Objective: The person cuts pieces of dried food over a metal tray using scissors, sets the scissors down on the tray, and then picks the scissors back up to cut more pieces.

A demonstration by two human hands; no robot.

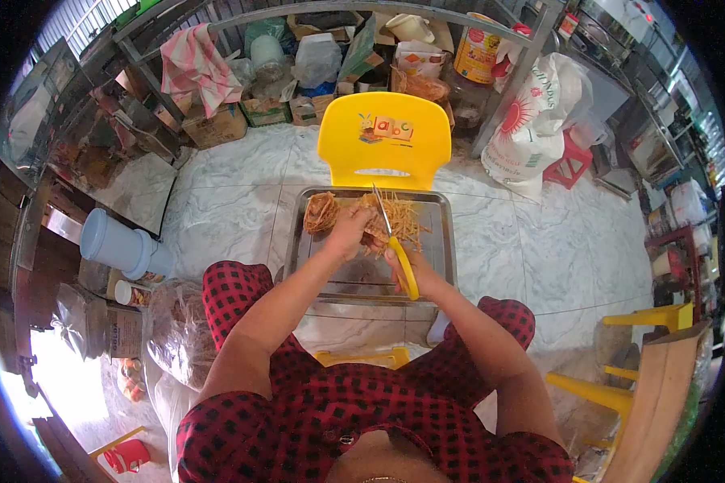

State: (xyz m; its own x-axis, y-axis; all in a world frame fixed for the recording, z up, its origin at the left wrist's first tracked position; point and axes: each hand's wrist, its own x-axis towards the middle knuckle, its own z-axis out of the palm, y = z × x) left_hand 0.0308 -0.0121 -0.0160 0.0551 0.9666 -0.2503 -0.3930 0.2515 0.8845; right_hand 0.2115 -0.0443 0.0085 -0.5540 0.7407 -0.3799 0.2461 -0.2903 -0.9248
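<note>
My left hand (351, 232) is closed on a brownish-orange dried food piece (372, 227) over a metal tray (346, 283). My right hand (425, 277) grips scissors (395, 245) by their yellow handle. The blades point away from me and lie at the food, just right of my left fingers. Thin cut strips (408, 216) are heaped on the tray's right side. A stack of uncut brown pieces (321, 212) rests at the tray's far left. My fingers partly hide the held piece, so its exact kind is unclear.
Behind the tray stands a yellow chair back (384, 133). Boxes and bags fill a shelf (298, 80) farther back. A white sack (532, 129) stands at the right, with a blue bucket (109, 239) at the left. Yellow stool legs (592, 390) are low on the right.
</note>
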